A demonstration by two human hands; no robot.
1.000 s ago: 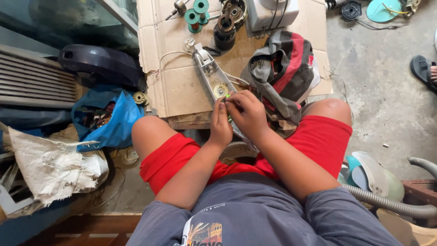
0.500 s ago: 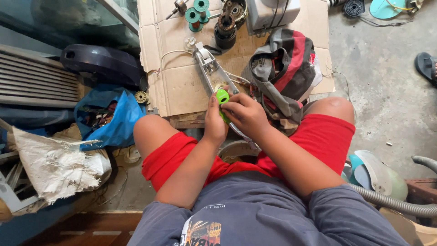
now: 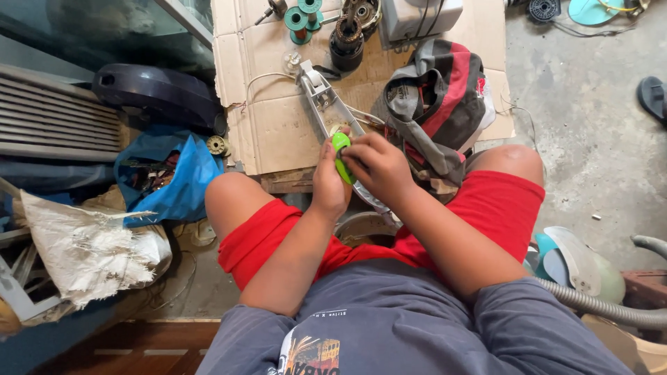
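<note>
Both hands close on one small green part [image 3: 340, 157]: my left hand [image 3: 328, 182] cups it from the side and below, thumb along its edge, while my right hand [image 3: 374, 165] pinches its upper face with the fingertips. The part sits between the palms, above my knees and just off the near edge of the cardboard sheet [image 3: 278, 125] that carries the other items.

Handling judgement: the green part appears to be smooth moulded plastic, rounded and glossy, so light, stiff and somewhat slippery. I take it by the rim, not the curved face, and keep pressure moderate; thin plastic may crack.

A long grey metal frame [image 3: 326, 104] runs from the middle of the cardboard toward my hands and passes under them; it looks rigid, with hard edges. At the far edge lie green wire spools [image 3: 300, 18] and a dark wound motor core [image 3: 346, 43], dense and heavy in appearance. A soft grey-and-red bag [image 3: 438, 104] slumps at the right edge.
</note>
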